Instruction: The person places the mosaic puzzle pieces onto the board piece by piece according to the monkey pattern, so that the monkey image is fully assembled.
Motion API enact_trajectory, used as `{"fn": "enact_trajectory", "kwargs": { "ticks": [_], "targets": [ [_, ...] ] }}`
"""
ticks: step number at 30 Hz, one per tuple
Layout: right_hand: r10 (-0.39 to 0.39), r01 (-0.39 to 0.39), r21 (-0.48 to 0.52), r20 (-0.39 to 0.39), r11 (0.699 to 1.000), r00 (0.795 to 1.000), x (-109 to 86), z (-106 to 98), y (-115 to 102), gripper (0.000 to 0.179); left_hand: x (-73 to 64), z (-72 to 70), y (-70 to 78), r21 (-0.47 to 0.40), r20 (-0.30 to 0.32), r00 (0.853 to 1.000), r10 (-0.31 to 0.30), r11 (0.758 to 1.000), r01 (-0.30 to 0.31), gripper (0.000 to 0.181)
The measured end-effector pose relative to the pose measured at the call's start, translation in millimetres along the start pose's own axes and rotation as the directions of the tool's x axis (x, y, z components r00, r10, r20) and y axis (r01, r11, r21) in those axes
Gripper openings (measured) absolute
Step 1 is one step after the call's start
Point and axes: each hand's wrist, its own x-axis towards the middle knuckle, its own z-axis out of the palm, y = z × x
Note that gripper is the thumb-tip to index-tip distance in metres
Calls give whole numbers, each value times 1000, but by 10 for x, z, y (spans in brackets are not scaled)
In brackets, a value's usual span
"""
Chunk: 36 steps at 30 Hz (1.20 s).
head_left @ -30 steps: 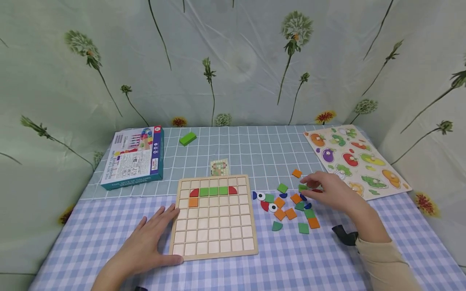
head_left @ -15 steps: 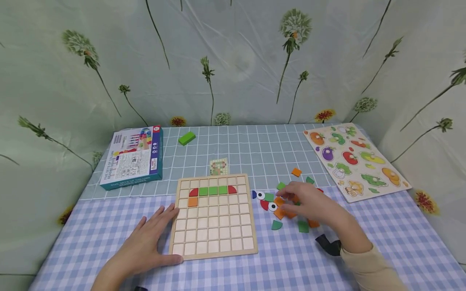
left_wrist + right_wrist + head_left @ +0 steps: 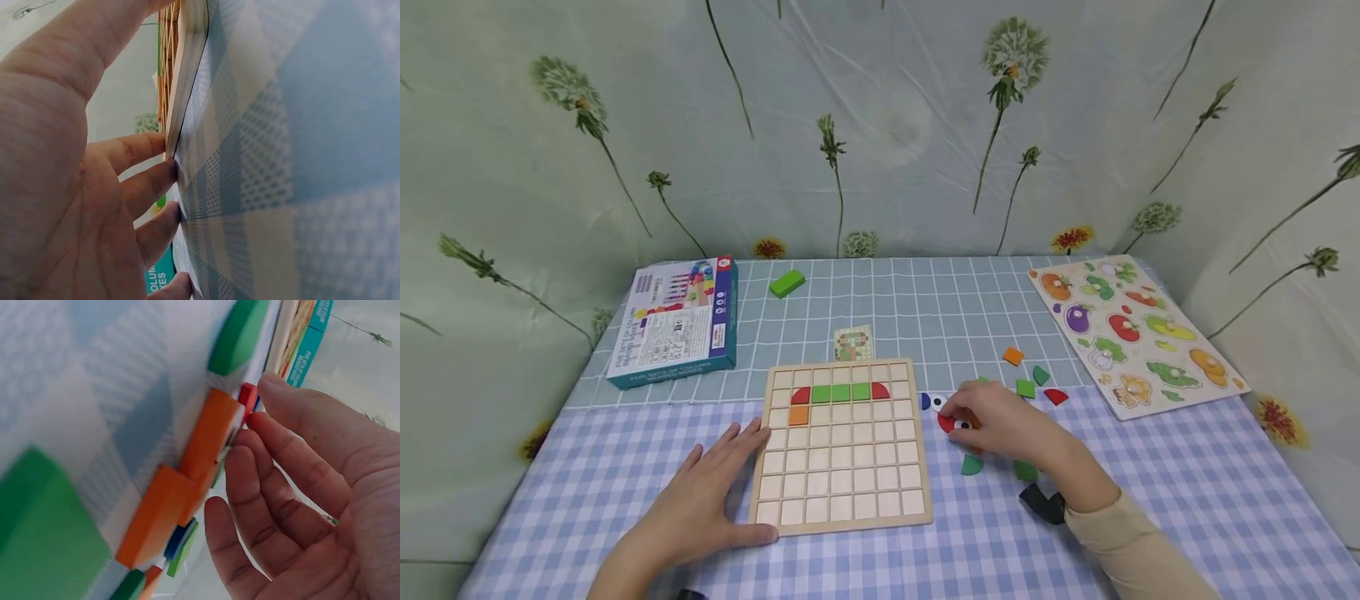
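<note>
My left hand lies with spread fingers at the left side of a wooden grid board, its thumb at the lower left corner. In the left wrist view, fingertips meet the board's edge and the cloth. Along an upper row of the board sit red quarter-round end tiles and green square tiles, with an orange tile below. My right hand hovers over the loose pieces, thumb and fingertips beside a red piece and round eye tiles. Its fingers bend loosely; no grip on a piece shows.
Loose pieces around the right hand include a red quarter-round, a green square and an orange square. A pattern card lies behind the board. Farther out are a box, a green block and a vegetable puzzle.
My right hand has moved left across the loose pieces, from the green square and red quarter-round to the eye tiles. Those two pieces now lie uncovered. The left hand stays put.
</note>
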Motion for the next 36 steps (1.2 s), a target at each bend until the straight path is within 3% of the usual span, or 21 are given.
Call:
{"fn": "enact_trajectory", "kwargs": {
  "ticks": [14,30,36],
  "targets": [
    [-63,63,-2,-1,998,998,-3,35,-40,16,-7,17,20,-8,-17,1000,13,1000,-13,126],
    [-60,59,-85,-11,995,998,24,69,-60,16,-1,10,53,-6,17,1000,-5,1000,5,127],
    [-85,85,-57,1,995,996,62,73,-66,16,-6,1,20,-8,5,1000,-6,1000,6,127]
  ]
}}
